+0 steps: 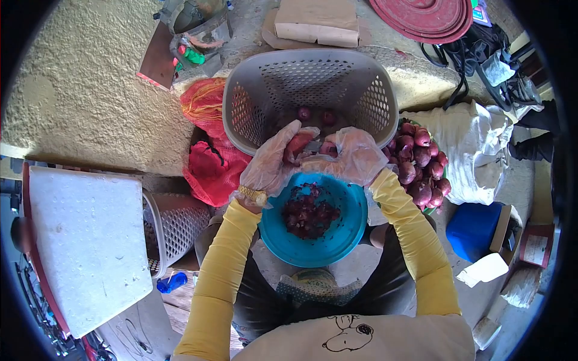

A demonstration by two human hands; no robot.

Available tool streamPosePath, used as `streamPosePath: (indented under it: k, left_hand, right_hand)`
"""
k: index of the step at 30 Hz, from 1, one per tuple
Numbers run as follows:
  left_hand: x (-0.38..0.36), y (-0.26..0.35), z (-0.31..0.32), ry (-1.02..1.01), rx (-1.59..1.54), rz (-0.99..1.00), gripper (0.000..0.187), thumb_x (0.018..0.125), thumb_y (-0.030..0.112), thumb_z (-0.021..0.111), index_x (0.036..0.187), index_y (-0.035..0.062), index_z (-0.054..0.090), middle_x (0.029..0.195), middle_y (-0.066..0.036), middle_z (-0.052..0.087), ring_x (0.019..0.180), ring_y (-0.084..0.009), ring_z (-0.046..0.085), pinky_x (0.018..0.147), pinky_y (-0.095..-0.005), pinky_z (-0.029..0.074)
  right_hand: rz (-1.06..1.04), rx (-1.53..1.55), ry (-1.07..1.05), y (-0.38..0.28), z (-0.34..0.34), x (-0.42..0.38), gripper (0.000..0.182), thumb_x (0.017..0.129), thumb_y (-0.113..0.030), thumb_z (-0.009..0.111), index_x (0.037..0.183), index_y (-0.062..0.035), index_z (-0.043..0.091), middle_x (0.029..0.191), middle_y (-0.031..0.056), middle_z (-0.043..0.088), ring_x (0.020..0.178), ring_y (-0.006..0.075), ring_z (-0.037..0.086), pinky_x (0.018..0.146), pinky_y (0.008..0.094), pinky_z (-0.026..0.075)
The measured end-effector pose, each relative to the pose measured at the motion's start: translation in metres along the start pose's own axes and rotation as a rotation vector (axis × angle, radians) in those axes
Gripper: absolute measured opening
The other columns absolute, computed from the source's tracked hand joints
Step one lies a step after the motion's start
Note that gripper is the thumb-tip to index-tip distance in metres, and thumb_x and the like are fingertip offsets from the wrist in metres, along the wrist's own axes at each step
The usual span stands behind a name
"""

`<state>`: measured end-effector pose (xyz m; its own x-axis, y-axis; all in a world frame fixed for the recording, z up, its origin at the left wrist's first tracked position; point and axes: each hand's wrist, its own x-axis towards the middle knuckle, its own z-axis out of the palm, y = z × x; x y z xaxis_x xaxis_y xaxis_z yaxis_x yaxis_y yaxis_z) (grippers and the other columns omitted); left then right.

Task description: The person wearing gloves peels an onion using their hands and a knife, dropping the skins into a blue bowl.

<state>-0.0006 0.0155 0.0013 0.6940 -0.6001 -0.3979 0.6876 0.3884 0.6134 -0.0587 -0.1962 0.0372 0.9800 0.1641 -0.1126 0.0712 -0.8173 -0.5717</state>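
Observation:
Both my hands wear clear plastic gloves and meet over the near rim of a grey perforated basket (232, 99). In my closed left hand (271, 159) is a reddish onion (297, 145). My right hand (352, 155) is curled close beside it, with a purplish bit and a small greyish edge showing at its fingers; what it grips I cannot make out. Below my hands, a turquoise basin (313, 256) holds a heap of dark red onion pieces and skins (308, 213). Two red onions (304, 113) lie inside the basket.
Many red onions (420, 156) are piled at right beside a white sack (475, 150). Red mesh sacks (214, 168) lie left of the basket. Around me are a second basket (183, 222), a white box lid (90, 240), a blue container (472, 228) and a red lid (424, 18).

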Motion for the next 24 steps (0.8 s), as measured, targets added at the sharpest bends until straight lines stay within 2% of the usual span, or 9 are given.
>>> streamPosePath:
  k: [2,4,8,10,14,16,18,21,24]
  left_hand:
    - [0.003,-0.004,-0.006,-0.001,0.002,-0.023,0.039,0.104,0.028,0.066,0.126,-0.0033,0.064,0.128,-0.021,0.068,0.112,-0.0349,0.069,0.092,-0.0467,0.063]
    - [0.006,-0.01,-0.013,-0.034,0.313,0.183,0.042,0.104,0.029,0.066,0.129,-0.0047,0.062,0.127,-0.021,0.068,0.11,-0.0347,0.07,0.089,-0.0451,0.065]
    - [0.003,-0.015,-0.008,-0.046,0.247,0.279,0.045,0.104,0.03,0.065,0.129,-0.007,0.061,0.123,-0.02,0.068,0.105,-0.0321,0.072,0.086,-0.0429,0.066]
    - [0.006,-0.013,-0.01,-0.041,0.183,0.149,0.047,0.104,0.03,0.064,0.13,-0.0088,0.06,0.121,-0.02,0.068,0.103,-0.0301,0.072,0.086,-0.0406,0.066]
    - [0.009,-0.015,-0.016,-0.003,0.295,0.203,0.046,0.105,0.03,0.064,0.129,-0.0087,0.061,0.119,-0.019,0.068,0.104,-0.0287,0.071,0.086,-0.0382,0.065]
    - [0.001,0.002,-0.004,-0.047,-0.026,-0.049,0.045,0.105,0.031,0.064,0.128,-0.0076,0.062,0.118,-0.019,0.068,0.102,-0.0291,0.07,0.087,-0.0382,0.063]
    - [-0.004,0.004,0.007,-0.006,-0.068,-0.048,0.045,0.104,0.032,0.064,0.128,-0.007,0.063,0.116,-0.02,0.067,0.101,-0.0304,0.07,0.087,-0.0395,0.062]
    - [0.0,0.002,0.004,0.058,-0.147,-0.035,0.045,0.104,0.032,0.064,0.127,-0.0061,0.063,0.115,-0.021,0.066,0.102,-0.0341,0.069,0.09,-0.0432,0.061]
    - [0.003,0.002,-0.002,0.074,-0.196,-0.039,0.046,0.104,0.032,0.064,0.128,-0.0063,0.062,0.117,-0.022,0.065,0.107,-0.0381,0.068,0.096,-0.0469,0.06]
  right_hand:
    - [0.003,0.036,-0.016,0.005,0.004,0.001,0.06,0.079,-0.063,0.079,0.095,-0.0052,0.076,0.093,0.0211,0.071,0.095,0.042,0.068,0.086,0.0493,0.054]
    - [0.008,0.073,-0.03,0.007,0.004,0.002,0.057,0.08,-0.062,0.078,0.093,-0.0061,0.076,0.093,0.0208,0.071,0.096,0.0417,0.068,0.086,0.0491,0.054]
    - [-0.018,0.065,-0.057,0.017,0.012,0.003,0.057,0.082,-0.061,0.077,0.094,-0.0057,0.076,0.092,0.0213,0.07,0.096,0.0411,0.068,0.087,0.0489,0.053]
    - [-0.068,0.053,-0.023,0.018,0.014,0.003,0.06,0.082,-0.065,0.075,0.094,-0.0055,0.076,0.092,0.0215,0.07,0.096,0.041,0.068,0.087,0.0487,0.053]
    - [-0.119,-0.017,-0.028,0.007,0.01,0.0,0.074,0.082,-0.078,0.066,0.086,-0.0046,0.076,0.084,0.0204,0.069,0.087,0.0417,0.068,0.082,0.049,0.054]
    - [-0.139,-0.066,-0.048,0.004,0.011,0.001,0.078,0.082,-0.082,0.064,0.084,-0.0045,0.076,0.081,0.0197,0.069,0.083,0.0419,0.069,0.081,0.0493,0.054]
    - [-0.197,-0.232,-0.066,0.003,0.017,0.0,0.078,0.079,-0.084,0.064,0.078,-0.0068,0.075,0.075,0.0174,0.069,0.075,0.0402,0.069,0.075,0.049,0.055]
    - [-0.446,-0.247,0.047,0.003,0.031,-0.005,0.078,0.074,-0.086,0.064,0.073,-0.0089,0.072,0.073,0.0148,0.069,0.073,0.0373,0.069,0.07,0.0468,0.055]
    - [-0.512,-0.192,0.019,-0.004,0.036,-0.008,0.076,0.072,-0.086,0.066,0.067,-0.01,0.068,0.07,0.0126,0.067,0.07,0.0354,0.069,0.066,0.045,0.054]
